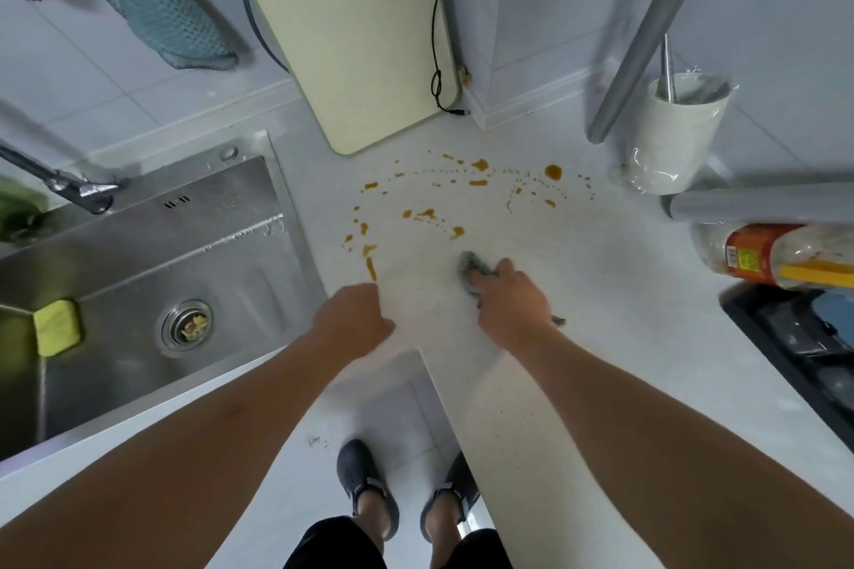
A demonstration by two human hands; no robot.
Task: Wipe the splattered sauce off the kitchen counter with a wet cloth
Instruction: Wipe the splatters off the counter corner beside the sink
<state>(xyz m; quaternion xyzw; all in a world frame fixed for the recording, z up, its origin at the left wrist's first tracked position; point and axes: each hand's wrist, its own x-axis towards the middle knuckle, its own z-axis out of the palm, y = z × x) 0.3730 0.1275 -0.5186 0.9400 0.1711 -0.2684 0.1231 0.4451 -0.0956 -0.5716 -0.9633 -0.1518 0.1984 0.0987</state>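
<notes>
Brown sauce lies splattered in a rough arc of drops and streaks across the white counter, from near the sink's rim round to the far side by the cup. My right hand presses a bunched grey-blue cloth onto the counter just below the nearest drops, fingers curled over it; a bit of cloth pokes out behind my wrist. My left hand sits at the counter's front corner, fingers curled under, holding nothing I can see, w/ its knuckles just beside the lowest streak of sauce. To the left, a steel sink w/ a yellow sponge on its floor and scraps in the drain; a tap reaches over it. A cream cutting board leans against the wall behind the splatter, a black cable hanging beside it. A white utensil cup stands at the right, and a bagged bottle lies beyond it near the stove's black edge.
</notes>
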